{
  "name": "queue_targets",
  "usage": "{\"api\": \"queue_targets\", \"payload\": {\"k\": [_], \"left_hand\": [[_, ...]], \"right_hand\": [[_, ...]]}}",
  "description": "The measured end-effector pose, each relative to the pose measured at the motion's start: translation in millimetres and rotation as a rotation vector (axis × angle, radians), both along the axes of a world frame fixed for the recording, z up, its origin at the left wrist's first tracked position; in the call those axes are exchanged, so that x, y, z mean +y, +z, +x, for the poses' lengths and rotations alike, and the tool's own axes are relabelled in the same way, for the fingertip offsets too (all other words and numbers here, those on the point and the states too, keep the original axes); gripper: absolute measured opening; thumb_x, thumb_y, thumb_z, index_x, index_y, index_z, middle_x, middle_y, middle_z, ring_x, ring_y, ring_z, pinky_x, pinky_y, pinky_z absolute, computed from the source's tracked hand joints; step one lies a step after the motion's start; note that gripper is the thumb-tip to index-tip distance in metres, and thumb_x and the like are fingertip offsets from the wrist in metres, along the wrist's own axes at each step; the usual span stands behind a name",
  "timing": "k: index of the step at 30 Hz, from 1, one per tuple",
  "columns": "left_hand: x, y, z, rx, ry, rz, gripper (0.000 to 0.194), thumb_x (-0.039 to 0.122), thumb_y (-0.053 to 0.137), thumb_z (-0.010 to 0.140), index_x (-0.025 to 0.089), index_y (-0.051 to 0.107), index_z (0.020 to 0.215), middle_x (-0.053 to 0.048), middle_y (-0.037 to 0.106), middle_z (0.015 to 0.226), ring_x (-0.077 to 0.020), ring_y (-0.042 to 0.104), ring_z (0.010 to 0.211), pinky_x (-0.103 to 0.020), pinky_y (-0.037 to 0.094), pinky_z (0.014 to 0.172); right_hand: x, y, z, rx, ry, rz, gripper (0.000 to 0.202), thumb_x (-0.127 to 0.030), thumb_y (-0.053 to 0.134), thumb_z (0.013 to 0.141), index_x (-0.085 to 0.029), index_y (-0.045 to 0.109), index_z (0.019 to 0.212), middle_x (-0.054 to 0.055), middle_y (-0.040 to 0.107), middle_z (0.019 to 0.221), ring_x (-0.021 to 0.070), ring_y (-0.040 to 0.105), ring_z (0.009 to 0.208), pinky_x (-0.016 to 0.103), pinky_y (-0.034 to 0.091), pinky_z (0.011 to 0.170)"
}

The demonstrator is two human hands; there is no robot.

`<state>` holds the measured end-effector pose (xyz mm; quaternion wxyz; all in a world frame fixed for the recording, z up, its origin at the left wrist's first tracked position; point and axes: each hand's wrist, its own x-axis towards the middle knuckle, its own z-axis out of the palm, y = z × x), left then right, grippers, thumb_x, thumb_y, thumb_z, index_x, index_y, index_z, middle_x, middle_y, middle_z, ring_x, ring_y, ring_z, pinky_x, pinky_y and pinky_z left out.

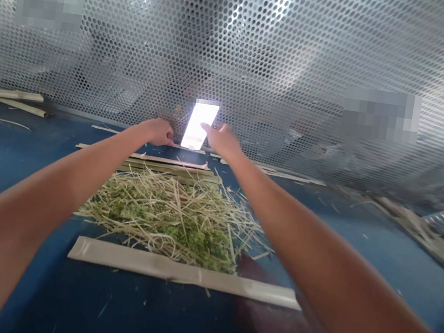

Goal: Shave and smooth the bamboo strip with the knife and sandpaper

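Observation:
A phone with a bright, washed-out screen [199, 126] leans upright near the perforated metal sheet. My right hand [222, 138] is closed on its right edge, the thumb over the screen. Just left of the phone, my left hand [162, 131] has its fingers curled down near a thin strip at the sheet's foot; whether it holds anything is hidden. Between my forearms lies a heap of pale and green shavings [174, 215], with flat strips [172, 169] behind it and a wide pale split piece [186, 273] in front.
The perforated metal sheet [282, 87] rises behind the blue surface [103, 304]. Pale split lengths [4, 93] and loose shavings lie at the far left. More long pieces [427, 234] lie at the right. Thin strips [287, 174] run along the sheet's foot.

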<state>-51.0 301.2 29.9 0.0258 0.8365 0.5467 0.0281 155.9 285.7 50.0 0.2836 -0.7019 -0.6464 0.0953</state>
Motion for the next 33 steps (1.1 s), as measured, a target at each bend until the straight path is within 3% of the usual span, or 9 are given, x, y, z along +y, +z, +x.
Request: {"api": "queue_targets", "payload": {"k": [3, 6, 10, 13, 16, 20, 24, 28, 33], "left_hand": [[-20, 15.4, -19, -0.005, -0.085, -0.022, 0.032, 0.042, 0.054, 0.084, 0.025, 0.073, 0.104, -0.003, 0.074, 0.104, -0.0156, 0.065, 0.088, -0.021, 0.043, 0.074], [-57, 30.1, -39, -0.036, -0.097, 0.004, 0.037, 0.046, 0.048, 0.086, 0.025, 0.073, 0.104, -0.004, 0.073, 0.107, -0.0172, 0.065, 0.089, -0.022, 0.043, 0.071], [-119, 39.5, -62, 0.051, -0.017, -0.032, 0.04, 0.051, 0.045, 0.086, 0.028, 0.073, 0.102, -0.005, 0.073, 0.102, -0.0194, 0.065, 0.085, -0.025, 0.042, 0.069], [-158, 36.4, -77, 0.05, 0.063, -0.043, 0.046, 0.059, 0.042, 0.086, 0.031, 0.071, 0.106, -0.005, 0.072, 0.107, -0.0217, 0.065, 0.087, -0.027, 0.044, 0.069], [-183, 29.7, -89, 0.033, 0.152, -0.071, 0.045, 0.06, 0.042, 0.084, 0.033, 0.072, 0.103, -0.003, 0.072, 0.107, -0.0227, 0.065, 0.087, -0.029, 0.045, 0.07], [-200, 23.3, -92, -0.013, 0.216, -0.059, 0.045, 0.062, 0.039, 0.084, 0.037, 0.072, 0.101, 0.003, 0.074, 0.103, -0.0215, 0.064, 0.082, -0.029, 0.045, 0.069], [-216, 19.4, -80, -0.038, 0.218, -0.003, 0.049, 0.062, 0.038, 0.087, 0.032, 0.071, 0.106, -0.002, 0.073, 0.104, -0.0231, 0.065, 0.085, -0.031, 0.044, 0.068], [-230, 15.0, -64, -0.018, 0.203, 0.042, 0.048, 0.059, 0.038, 0.088, 0.029, 0.069, 0.109, -0.004, 0.073, 0.1, -0.0237, 0.065, 0.084, -0.031, 0.044, 0.067], [-239, 8.7, -50, -0.025, 0.146, 0.047, 0.048, 0.056, 0.036, 0.09, 0.026, 0.065, 0.114, -0.005, 0.07, 0.108, -0.0231, 0.064, 0.092, -0.03, 0.045, 0.07]], "right_hand": [[-28, 19.3, 34, -0.119, 0.141, -0.014, 0.042, -0.06, 0.051, 0.084, -0.021, 0.063, 0.093, 0.012, 0.07, 0.087, 0.0305, 0.065, 0.079, 0.05, 0.05, 0.077], [-70, 24.7, 68, -0.221, 0.275, -0.027, 0.031, -0.052, 0.051, 0.085, -0.024, 0.064, 0.084, 0.007, 0.07, 0.078, 0.0252, 0.064, 0.07, 0.042, 0.049, 0.066], [-130, 15.0, 110, -0.371, 0.369, 0.056, 0.022, -0.044, 0.048, 0.087, -0.028, 0.06, 0.078, 0.003, 0.067, 0.07, 0.021, 0.061, 0.062, 0.035, 0.041, 0.058], [-166, 4.4, 137, -0.445, 0.327, 0.008, 0.031, -0.049, 0.041, 0.09, -0.03, 0.055, 0.071, 0.0, 0.057, 0.054, 0.0195, 0.055, 0.049, 0.031, 0.032, 0.05], [-187, -6.3, 156, -0.462, 0.274, 0.004, 0.04, -0.052, 0.032, 0.092, -0.029, 0.048, 0.064, 0.001, 0.052, 0.048, 0.0204, 0.053, 0.046, 0.031, 0.028, 0.05], [-199, -20.7, 163, -0.351, 0.307, 0.024, 0.029, -0.043, 0.03, 0.094, -0.031, 0.056, 0.095, -0.001, 0.058, 0.053, 0.0206, 0.055, 0.045, 0.029, 0.03, 0.05], [-206, -30.2, 159, -0.512, 0.445, 0.017, 0.039, -0.046, 0.03, 0.097, -0.025, 0.056, 0.076, 0.0, 0.057, 0.05, 0.0191, 0.054, 0.045, 0.028, 0.024, 0.048], [-211, -29.6, 155, -0.461, 0.487, 0.043, 0.035, -0.037, 0.028, 0.099, -0.023, 0.059, 0.093, 0.001, 0.068, 0.068, 0.0184, 0.06, 0.055, 0.026, 0.029, 0.051], [-221, -22.7, 141, -0.516, 0.605, 0.042, 0.045, -0.045, 0.033, 0.099, -0.021, 0.056, 0.069, 0.003, 0.065, 0.065, 0.0183, 0.058, 0.058, 0.028, 0.032, 0.052]]}}
